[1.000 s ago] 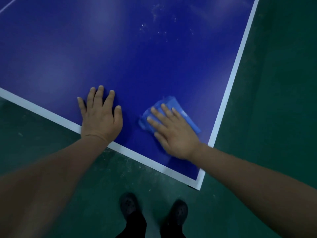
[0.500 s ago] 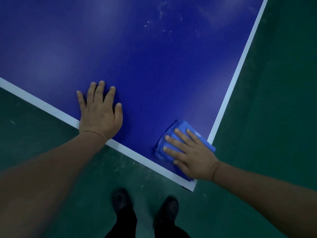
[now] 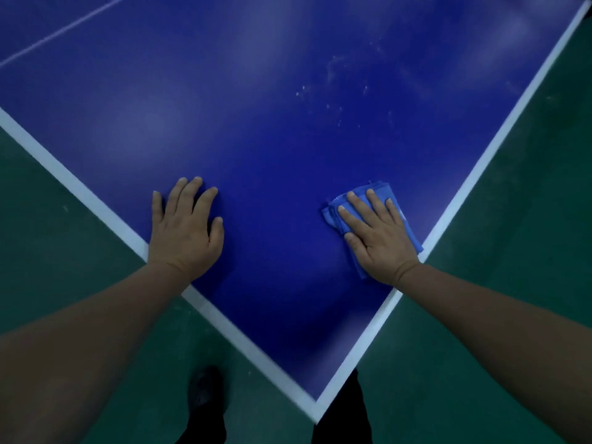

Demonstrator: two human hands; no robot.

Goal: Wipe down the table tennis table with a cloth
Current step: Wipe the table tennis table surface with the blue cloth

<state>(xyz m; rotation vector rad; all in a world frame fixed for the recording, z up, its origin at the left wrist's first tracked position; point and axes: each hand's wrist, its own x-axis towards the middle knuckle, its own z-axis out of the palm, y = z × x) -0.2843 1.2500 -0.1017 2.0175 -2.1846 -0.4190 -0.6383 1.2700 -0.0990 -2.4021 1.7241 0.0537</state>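
Both hands lie flat: left hand (image 3: 184, 232) on the table (image 3: 256, 123), right hand (image 3: 378, 235) pressing the cloth (image 3: 381, 190) (folded).

I'm looking down into a sports hall: the blue table tennis table (image 3: 272, 139) with white edge lines (image 3: 499, 149), standing over green court flooring (image 3: 512, 315).
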